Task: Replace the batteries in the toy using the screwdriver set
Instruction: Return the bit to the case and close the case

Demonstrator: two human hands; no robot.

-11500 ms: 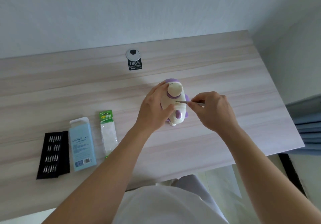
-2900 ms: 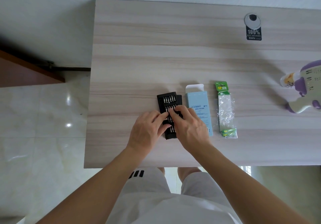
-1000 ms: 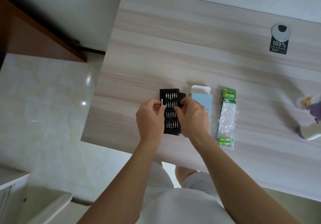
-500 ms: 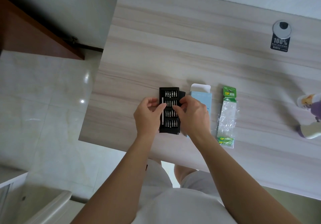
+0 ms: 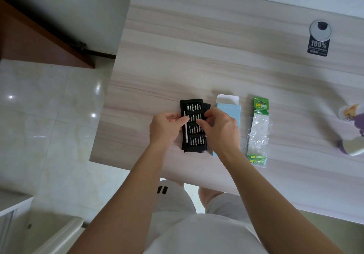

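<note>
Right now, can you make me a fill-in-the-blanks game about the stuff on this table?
1. The bit tray is coloured ____.
2. The left hand pinches a thin silver ____ at the tray's left side.
3. Between the tray and the green battery pack lies a light ____ box.
4. The purple-and-white toy lies to the ____ of the battery pack.
Missing words: black; screwdriver; blue; right.
</note>
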